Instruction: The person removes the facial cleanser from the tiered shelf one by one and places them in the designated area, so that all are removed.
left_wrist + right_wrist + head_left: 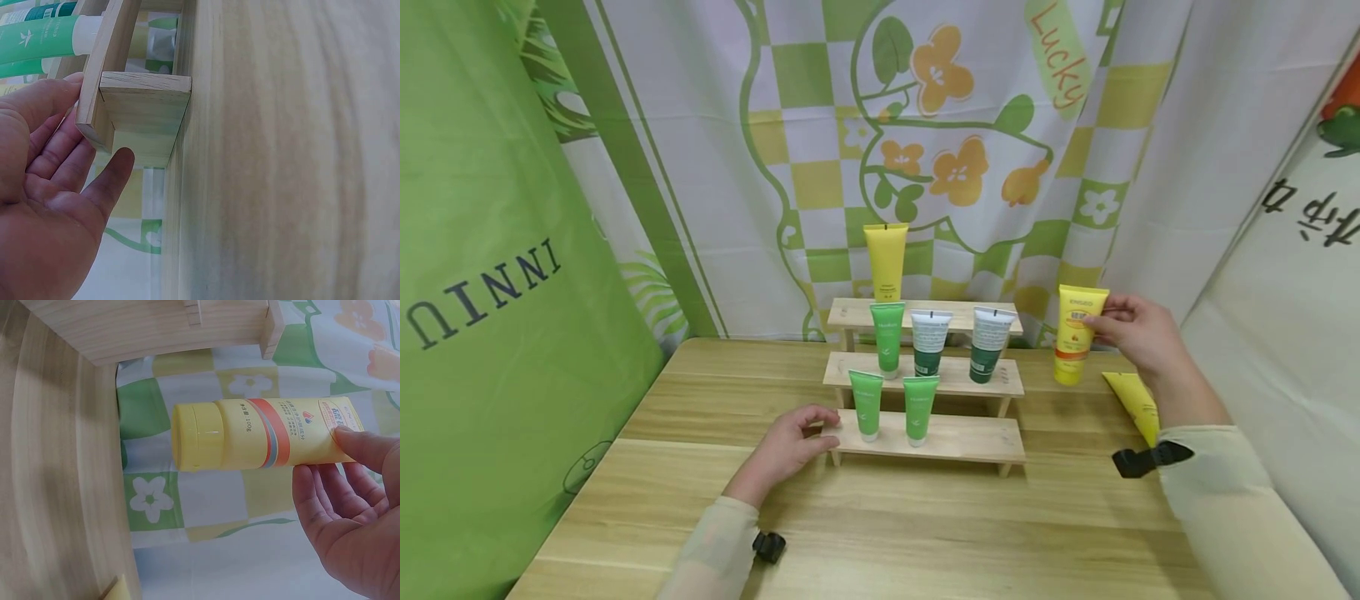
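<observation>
Six tubes (887, 337) stood on the wooden steps (973, 437), the loosely open left hand (786, 443) at their end, but two weren't up yet: the right hand (1142, 335) pinched a yellow tube (1073, 343) in the air, and another yellow tube (1137, 404) lay on the tabletop (925, 533).

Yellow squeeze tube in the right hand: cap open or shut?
Shut. The right wrist view shows the yellow squeeze tube with its cap on and no lid raised.
</observation>
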`<state>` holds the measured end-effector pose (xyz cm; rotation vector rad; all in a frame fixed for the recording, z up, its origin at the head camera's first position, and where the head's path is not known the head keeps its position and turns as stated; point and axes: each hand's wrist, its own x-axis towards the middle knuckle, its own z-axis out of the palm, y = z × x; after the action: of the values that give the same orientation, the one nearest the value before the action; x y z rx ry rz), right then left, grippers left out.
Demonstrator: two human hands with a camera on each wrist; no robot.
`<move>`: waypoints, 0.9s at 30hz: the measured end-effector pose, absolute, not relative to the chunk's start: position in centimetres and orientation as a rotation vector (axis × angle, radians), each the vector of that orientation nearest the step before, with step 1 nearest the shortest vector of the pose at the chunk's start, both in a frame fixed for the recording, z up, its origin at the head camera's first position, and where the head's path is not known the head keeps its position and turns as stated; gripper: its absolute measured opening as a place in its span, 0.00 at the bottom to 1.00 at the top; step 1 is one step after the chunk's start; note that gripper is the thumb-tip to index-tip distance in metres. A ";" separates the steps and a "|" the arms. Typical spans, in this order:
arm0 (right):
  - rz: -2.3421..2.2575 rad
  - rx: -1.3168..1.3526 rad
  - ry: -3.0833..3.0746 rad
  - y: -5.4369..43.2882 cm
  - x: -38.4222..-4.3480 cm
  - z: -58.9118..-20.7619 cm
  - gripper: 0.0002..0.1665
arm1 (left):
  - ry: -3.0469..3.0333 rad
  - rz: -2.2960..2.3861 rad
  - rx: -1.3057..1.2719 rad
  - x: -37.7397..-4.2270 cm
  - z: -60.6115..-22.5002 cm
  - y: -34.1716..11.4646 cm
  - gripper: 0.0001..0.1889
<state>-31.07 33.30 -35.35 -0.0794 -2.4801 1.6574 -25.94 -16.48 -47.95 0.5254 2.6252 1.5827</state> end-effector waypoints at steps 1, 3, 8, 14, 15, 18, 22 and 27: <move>1.660 -0.078 -2.481 33.3 -31.1 -35.4 0.28 | 2.627 1.580 0.526 -26.2 -48.4 -16.6 0.13; 1.670 -0.071 -2.481 33.5 -31.0 -35.6 0.28 | 2.627 1.577 0.536 -26.5 -48.9 -16.8 0.13; 1.670 -0.051 -2.495 33.7 -31.0 -36.0 0.27 | 2.627 1.555 0.556 -26.6 -49.0 -17.0 0.13; 1.619 -0.063 -2.548 34.0 -31.0 -36.7 0.30 | 2.654 1.532 0.572 -26.7 -49.1 -17.1 0.13; 1.615 -0.068 -2.555 34.1 -31.0 -36.8 0.31 | 2.659 1.531 0.573 -26.7 -49.1 -17.1 0.13; 1.620 -0.076 -2.569 34.2 -31.1 -37.1 0.32 | 2.669 1.527 0.581 -26.8 -49.2 -17.1 0.13; 1.623 -0.078 -2.586 34.4 -31.1 -37.5 0.32 | 2.656 1.530 0.573 -26.7 -49.1 -17.1 0.13; 1.633 -0.070 -2.594 34.5 -31.1 -37.9 0.33 | 2.650 1.526 0.545 -26.7 -49.0 -17.0 0.13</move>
<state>-31.13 34.51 -37.93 -0.0696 -2.5943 1.6332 -26.69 -17.01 -49.02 0.5450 2.6503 1.5255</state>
